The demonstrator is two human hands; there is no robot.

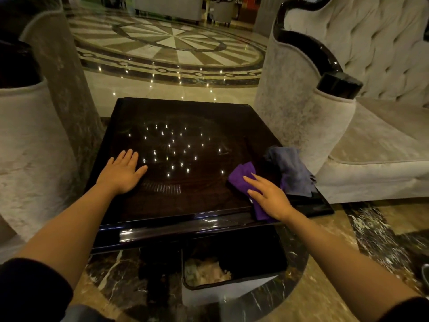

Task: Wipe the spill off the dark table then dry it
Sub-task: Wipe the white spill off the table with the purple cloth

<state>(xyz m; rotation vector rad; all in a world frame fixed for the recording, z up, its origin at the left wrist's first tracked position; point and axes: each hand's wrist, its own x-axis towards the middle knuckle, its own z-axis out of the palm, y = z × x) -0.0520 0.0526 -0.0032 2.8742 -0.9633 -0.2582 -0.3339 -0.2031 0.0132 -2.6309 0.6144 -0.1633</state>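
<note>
Dark, glossy wood fills the middle of our view: the square table [185, 126] reflects a scatter of small ceiling lights, and we cannot make out any spill among those glints and faint streaks. Our left hand [123, 170] lies flat on the top near the left edge, fingers [127, 156] spread and extended, holding nothing. Our right hand [269, 196] presses palm-down on a purple cloth [241, 175] near the table's right front corner; the fingers are stretched out flat over the fabric rather than curled round it, so the cloth is pinned under the palm, not gripped. Part of the cloth is hidden beneath the hand, and a fold of it hangs over the front edge by the wrist. Just beyond it, at the right edge, a grey-blue cloth [292, 173] lies bunched, touching or overlapping the purple one (we cannot tell which).

Below the table's front rim stands a bin [232, 291] with pale walls and a dark liner; crumpled pale material sits in it, too dim to identify, and the table hides the bin's far side. Velvet-grey armchairs flank the table: the left chair [34, 147] is cut off by the frame, and the right chair [348, 66] shows tufted upholstery and black glossy trim. Beyond lies a polished marble floor [167, 43] with a radial inlay. Dark sleeves [34, 287] appear at the bottom corners.
</note>
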